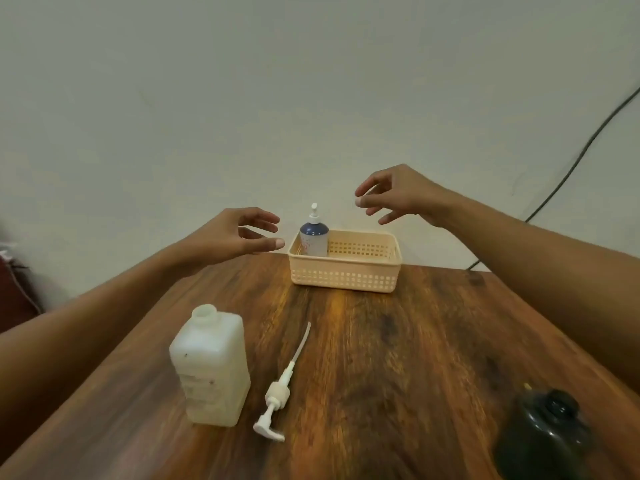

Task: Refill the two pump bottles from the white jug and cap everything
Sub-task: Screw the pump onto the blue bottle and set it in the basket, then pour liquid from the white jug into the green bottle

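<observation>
A white jug (pixel 211 367) stands uncapped on the near left of the wooden table (pixel 398 358). A loose white pump head (pixel 280 393) with its long tube lies on the table just right of the jug. A blue pump bottle (pixel 314 237) with its pump on stands upright in the left end of a beige basket (pixel 346 277) at the far edge. A dark bottle (pixel 545 434), open at the neck, stands at the near right. My left hand (pixel 239 235) hovers left of the basket, fingers loosely curved, holding nothing. My right hand (pixel 394 194) hovers above the basket's right side, also holding nothing.
A pale wall rises right behind the table. A dark cable (pixel 568 174) runs down the wall at the right, behind the table edge. A dark red object (pixel 15 292) sits off the table at the left.
</observation>
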A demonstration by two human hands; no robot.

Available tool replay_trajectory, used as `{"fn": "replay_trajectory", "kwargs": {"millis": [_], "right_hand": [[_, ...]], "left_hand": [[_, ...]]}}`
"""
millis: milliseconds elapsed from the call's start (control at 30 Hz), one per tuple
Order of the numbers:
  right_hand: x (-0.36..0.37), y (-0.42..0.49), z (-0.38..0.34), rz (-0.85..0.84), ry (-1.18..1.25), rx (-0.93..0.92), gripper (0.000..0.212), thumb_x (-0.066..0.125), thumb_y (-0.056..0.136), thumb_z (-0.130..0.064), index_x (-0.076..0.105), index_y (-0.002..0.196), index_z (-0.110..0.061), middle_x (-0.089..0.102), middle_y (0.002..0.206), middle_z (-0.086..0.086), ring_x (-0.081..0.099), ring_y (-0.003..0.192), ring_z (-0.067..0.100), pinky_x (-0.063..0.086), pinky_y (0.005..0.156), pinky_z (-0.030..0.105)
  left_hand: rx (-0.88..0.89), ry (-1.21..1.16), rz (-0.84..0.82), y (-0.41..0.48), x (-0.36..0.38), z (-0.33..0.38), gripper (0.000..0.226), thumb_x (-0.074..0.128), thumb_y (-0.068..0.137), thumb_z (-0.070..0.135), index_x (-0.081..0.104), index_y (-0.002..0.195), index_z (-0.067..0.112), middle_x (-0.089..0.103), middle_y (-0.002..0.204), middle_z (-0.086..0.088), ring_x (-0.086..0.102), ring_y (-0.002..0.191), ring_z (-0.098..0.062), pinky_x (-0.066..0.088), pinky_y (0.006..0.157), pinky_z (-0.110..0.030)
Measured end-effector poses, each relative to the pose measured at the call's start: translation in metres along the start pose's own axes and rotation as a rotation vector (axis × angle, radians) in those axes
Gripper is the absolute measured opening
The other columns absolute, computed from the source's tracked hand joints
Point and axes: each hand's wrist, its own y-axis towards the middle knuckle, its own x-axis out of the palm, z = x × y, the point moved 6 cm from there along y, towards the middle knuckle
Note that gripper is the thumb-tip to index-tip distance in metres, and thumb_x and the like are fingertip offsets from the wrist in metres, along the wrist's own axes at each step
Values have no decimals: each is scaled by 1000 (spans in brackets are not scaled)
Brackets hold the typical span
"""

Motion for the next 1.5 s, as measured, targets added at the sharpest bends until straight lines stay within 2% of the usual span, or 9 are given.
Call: {"fn": "replay_trajectory", "kwargs": {"millis": [367,600,700,800,900,967,1100,1300,1500], "right_hand": [[-60,-197,50,-29,112,-43,38,73,92,-45,75,125,-27,82,113,-8,80,105,11,65,81,24],[-41,-289,102,-76,116,83,58,49,93,-72,68,133,-33,77,123,-13,73,115,4,60,101,35],[-28,-318,114,-112,127,118,82,52,75,-98,62,137,-44,73,129,-22,68,121,-1,56,101,33],[-14,-334,127,-151,15,132,79,71,71,-87,50,141,-57,56,145,-25,55,131,1,47,109,37],[-6,-340,138,-106,2,146,87,87,75,-55,44,149,-44,53,153,-9,52,141,13,48,114,38],[-3,-342,144,-74,43,149,89,88,70,-46,47,148,-35,59,150,-6,58,137,14,50,105,26],[1,-346,148,33,100,161,70,88,62,-50,60,125,-40,66,125,-23,66,111,-7,51,76,4],[-5,-337,122,187,231,56,67,88,66,-45,68,127,-27,74,128,-8,70,119,10,55,102,32],[-1,-320,71,253,284,-20,67,86,60,-62,66,122,-45,72,122,-25,68,110,-11,49,85,13]], "left_hand": [[-43,-215,81,-141,3,39,75,69,71,73,62,136,36,70,131,8,69,120,-16,52,107,-51],[-146,-180,196,-187,29,4,91,82,59,80,45,140,58,57,139,20,57,122,-3,54,85,-29],[-182,-176,259,-198,39,-2,88,90,56,73,43,130,67,56,133,20,62,112,-3,59,79,-29],[-188,-208,321,-203,51,-7,87,94,62,56,49,137,53,64,126,14,67,108,-11,62,74,-27],[-228,-196,382,-204,64,-15,87,93,64,49,55,139,30,70,121,2,68,112,-21,62,89,-48],[-246,-146,439,-206,67,-15,86,93,61,56,59,134,26,71,118,1,68,111,-24,61,89,-51],[-245,-110,505,-210,65,-16,83,84,48,74,65,117,33,74,106,6,71,100,-18,62,83,-52],[-153,-128,517,-207,66,11,78,84,51,76,69,113,32,75,105,9,71,97,-10,64,80,-47],[15,-199,473,-190,63,76,70,86,60,72,67,118,39,75,108,16,71,99,-3,63,79,-35]]}}
